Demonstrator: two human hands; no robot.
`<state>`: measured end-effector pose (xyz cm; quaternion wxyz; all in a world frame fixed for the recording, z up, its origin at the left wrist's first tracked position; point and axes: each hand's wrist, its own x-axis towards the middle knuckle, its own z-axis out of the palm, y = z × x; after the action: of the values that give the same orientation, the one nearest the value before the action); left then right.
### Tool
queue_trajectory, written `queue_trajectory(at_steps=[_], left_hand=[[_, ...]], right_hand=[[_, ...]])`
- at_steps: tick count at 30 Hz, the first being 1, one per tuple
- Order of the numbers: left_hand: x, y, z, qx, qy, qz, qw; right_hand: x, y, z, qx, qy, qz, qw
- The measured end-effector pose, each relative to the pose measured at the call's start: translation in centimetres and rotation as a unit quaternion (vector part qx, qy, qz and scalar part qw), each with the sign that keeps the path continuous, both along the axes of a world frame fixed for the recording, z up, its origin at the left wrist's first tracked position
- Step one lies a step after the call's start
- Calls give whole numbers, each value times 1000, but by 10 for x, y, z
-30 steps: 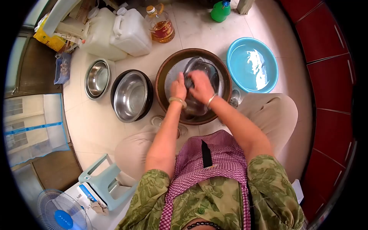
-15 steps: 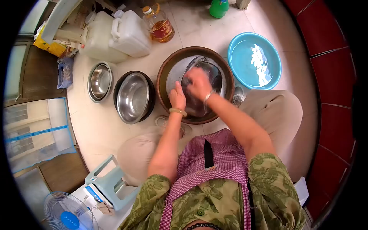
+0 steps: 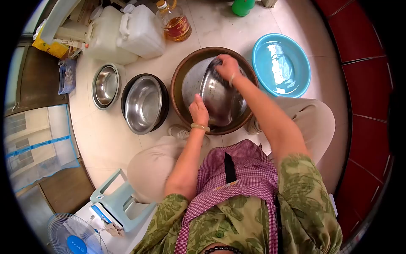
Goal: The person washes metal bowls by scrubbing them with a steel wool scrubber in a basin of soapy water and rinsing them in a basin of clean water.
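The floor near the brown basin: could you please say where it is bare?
Bare floor shows beyond the brown basin, between the oil bottle and blue basin, and between the large steel bowl and stool. The brown basin itself is crowded by a metal vessel, the left hand and the right hand; the jugs stand close together.

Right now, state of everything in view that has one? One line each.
Metal bowl: inside brown basin
Left hand: at bowl's edge, grip partly hidden
Right hand: curled over dark pad
Blue basin: holds water
Oil bottle: capped, upright, partly full
White jugs: capped, upright
Steel bowls: face-up, nested
Fan: can't tell if running
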<state>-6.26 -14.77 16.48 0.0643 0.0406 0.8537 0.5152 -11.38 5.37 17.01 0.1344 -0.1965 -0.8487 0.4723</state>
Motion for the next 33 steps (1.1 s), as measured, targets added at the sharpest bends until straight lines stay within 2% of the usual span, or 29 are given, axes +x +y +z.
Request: queue_trajectory(at_steps=[2, 4, 6, 8, 9, 11, 12, 13, 14, 16, 18, 20, 22, 24, 25, 26, 28, 30, 31, 32, 33], left_hand=[[-5, -3, -5, -10, -5, -6, 1000], [-8, -8, -5, -10, -50, 9, 999], [-5, -6, -5, 70, -56, 21, 996], [0, -4, -5, 147, -63, 24, 987], [-3, -2, -9, 136, -56, 26, 989], [-4, -3, -16, 109, -46, 34, 992], [-2, -4, -14, 89, -48, 37, 994], [-1, -3, -9, 69, -48, 42, 996], [1, -3, -6, 47, -49, 46, 997], [1, -1, -13, 22, -6, 51, 998], [-1, 2, -20, 4, 2, 60, 998], [-5, -3, -11, 3, -13, 60, 998], [-4, -5, -19, 27, -14, 57, 998], [1, 1, -15, 0, -10, 35, 999], [8, 1, -7, -17, -9, 30, 999], [13, 2, -1, -4, -2, 14, 1000], [4, -7, -6, -68, -57, -58, 994], [-21, -8, 1, -58, -167, -39, 984], [-38, -6, 7, -7, -142, -41, 989], [-49, 3, 24, 24, -63, -38, 997], [-60, 4, 1, 4, -67, -46, 997]], right_hand=[[-12, 1, -4, 48, -77, 6, 996], [12, -31, 9, 143, 65, 121, 980], [52, -65, 30, 114, 106, 331, 931], [64, -65, 34, 104, 113, 350, 924], [66, -62, 33, 102, 117, 359, 920], [41, -57, 24, 131, 94, 286, 944], [26, -52, 21, 134, 120, 228, 957], [6, -46, 14, 147, 83, 176, 970], [-11, -35, 8, 150, 11, 129, 980], [-35, -13, 16, 57, -160, 91, 981], [-17, -27, 18, 104, -83, 111, 985], [23, -55, 21, 144, 25, 298, 943], [45, -61, 29, 121, 77, 327, 934], [18, -40, 17, 165, 29, 174, 970], [-3, -22, 21, 166, -62, 90, 980], [-16, 3, 6, 77, -85, 41, 993], [-9, 4, 10, 63, -94, 34, 993], [21, -22, 22, 113, 18, 138, 984], [38, -36, 26, 114, 65, 211, 969], [54, -50, 27, 109, 112, 284, 946], [69, -58, 40, 82, 119, 282, 948]])
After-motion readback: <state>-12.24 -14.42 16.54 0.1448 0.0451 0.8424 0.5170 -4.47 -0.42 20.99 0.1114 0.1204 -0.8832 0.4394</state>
